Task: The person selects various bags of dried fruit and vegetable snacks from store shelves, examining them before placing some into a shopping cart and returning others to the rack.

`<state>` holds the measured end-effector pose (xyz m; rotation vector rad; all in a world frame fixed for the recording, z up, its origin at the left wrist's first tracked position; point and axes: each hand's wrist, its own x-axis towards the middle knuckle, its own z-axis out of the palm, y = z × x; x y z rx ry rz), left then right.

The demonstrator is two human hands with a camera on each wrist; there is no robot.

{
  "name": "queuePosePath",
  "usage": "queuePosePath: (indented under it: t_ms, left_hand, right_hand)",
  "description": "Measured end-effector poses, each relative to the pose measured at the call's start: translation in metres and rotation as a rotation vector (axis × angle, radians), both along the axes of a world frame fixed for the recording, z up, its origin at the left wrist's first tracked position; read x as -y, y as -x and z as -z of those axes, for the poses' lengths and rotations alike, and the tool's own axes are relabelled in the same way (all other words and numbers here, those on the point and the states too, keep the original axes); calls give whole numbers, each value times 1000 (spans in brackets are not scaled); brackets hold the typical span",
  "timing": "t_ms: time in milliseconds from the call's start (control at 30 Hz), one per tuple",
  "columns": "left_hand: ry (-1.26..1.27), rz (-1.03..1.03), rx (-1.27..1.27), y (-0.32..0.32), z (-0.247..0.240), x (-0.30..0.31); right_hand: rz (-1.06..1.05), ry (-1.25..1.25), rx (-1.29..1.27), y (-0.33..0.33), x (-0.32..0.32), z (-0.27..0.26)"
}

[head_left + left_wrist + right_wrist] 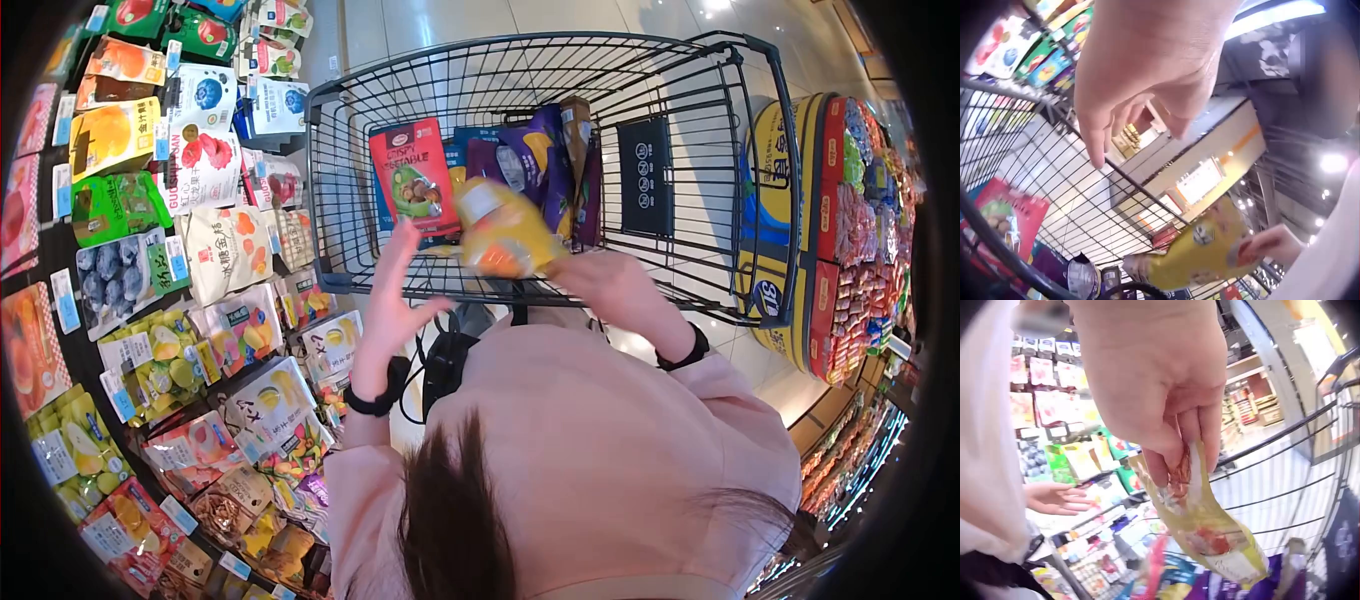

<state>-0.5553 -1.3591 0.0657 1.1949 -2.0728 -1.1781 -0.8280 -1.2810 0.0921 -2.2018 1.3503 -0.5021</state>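
A yellow snack bag (508,235), blurred in the head view, hangs over the near side of the shopping cart, its edge pinched by the right hand (612,290). The right wrist view shows the thumb and fingers of that hand (1169,394) closed on the top of the bag (1219,540). My left hand (400,290) is held up at the cart's near rim, fingers spread, holding nothing. A red "crispy vegetable" pouch (413,175) stands inside the cart, just beyond the left hand. Purple bags (540,150) lie to its right.
Shelves of packaged dried fruit (130,285) run along the left. The cart's wire rim (540,38) encloses the goods, with a dark panel (645,175) at its right. A round yellow and red display of wrapped sweets (825,230) stands right of the cart.
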Motion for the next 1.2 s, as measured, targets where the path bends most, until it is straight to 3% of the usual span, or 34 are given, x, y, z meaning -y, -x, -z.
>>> queuePosePath:
  t_ms: [33,133,200,333,400,467,567,667,767,800,900,967,1000,1067,1200]
  left_hand:
    - [199,109,170,-1,-11,-4]
    - [309,218,59,-25,-15,-18]
    - [165,95,-107,-37,-27,-36]
    - [-180,-279,-238,-69,-38,-82]
    - [-176,-485,-279,-87,-37,-103]
    - [-71,-647,-336,-105,-30,-123]
    - [-42,-855,-341,-103,-40,-132]
    - [-22,-942,-176,-109,-44,-151]
    - [40,-1034,-19,-121,-37,-171]
    - [11,-1111,28,-117,-42,-171]
    - [-31,-1240,67,-123,-33,-184]
    - [-123,-1289,78,-118,-40,-192]
    - [-74,-1277,97,-115,-42,-190]
    - [-117,-1293,422,-116,-46,-199]
    - [-102,-1108,220,-130,-50,-202]
  right_hand:
    - [-93,44,48,-11,5,-6]
    - [-298,116,216,-34,22,-17]
    - [-402,1,407,-37,32,-19]
    - [-122,-448,670,-42,51,20]
    - [15,-470,333,-43,68,68]
    - [-40,-403,-3,-38,70,141]
    - [-312,-432,-208,-48,66,216]
    - [-324,-526,-209,-70,45,293]
    - [-372,-464,-287,-90,34,314]
    - [-353,-589,-318,-98,36,309]
    - [-297,-633,-416,-110,34,323]
    - [-320,-483,-400,-106,31,334]
    - [-363,-448,-391,-102,30,337]
    - [-455,-421,-423,-103,31,338]
    - [-532,-443,-467,-110,55,308]
